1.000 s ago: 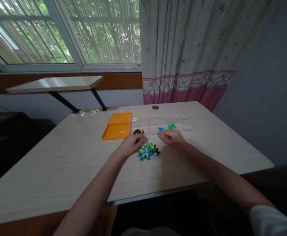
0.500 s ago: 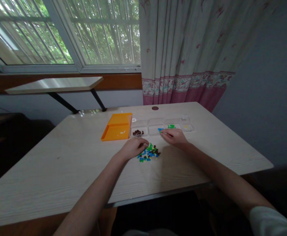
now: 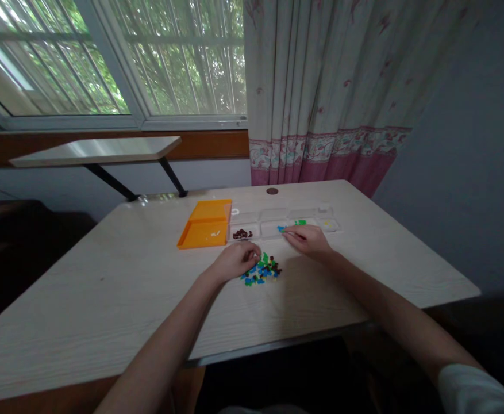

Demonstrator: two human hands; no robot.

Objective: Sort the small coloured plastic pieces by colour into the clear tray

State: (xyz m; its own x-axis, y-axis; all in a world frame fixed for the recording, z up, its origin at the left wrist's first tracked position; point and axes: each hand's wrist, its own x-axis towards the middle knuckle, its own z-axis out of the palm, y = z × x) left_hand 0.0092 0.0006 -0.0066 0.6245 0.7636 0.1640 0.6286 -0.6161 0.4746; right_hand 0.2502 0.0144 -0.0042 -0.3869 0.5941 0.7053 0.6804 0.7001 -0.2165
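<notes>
A loose pile of small blue, green, brown and yellow pieces (image 3: 261,272) lies on the table. At its upper left edge rests my left hand (image 3: 235,260), fingers curled in; whatever they hold is too small to make out. My right hand (image 3: 307,238) is closed in a pinch over the front of a clear plastic box (image 3: 269,230), its fingertips right by some blue pieces (image 3: 281,229). What sits between those fingertips cannot be told apart. Green pieces (image 3: 300,222) show just beyond that hand.
Left of the middle box, a clear box holds brown pieces (image 3: 242,234). An open orange case (image 3: 206,230) with a few white bits lies farther left. At the right, another clear box (image 3: 331,224) contains a little yellow. A raised shelf (image 3: 100,149) stands at the back left.
My right hand stays over the clear box with only a slight shift of its fingers. The left fingers have curled a little more beside the pile.
</notes>
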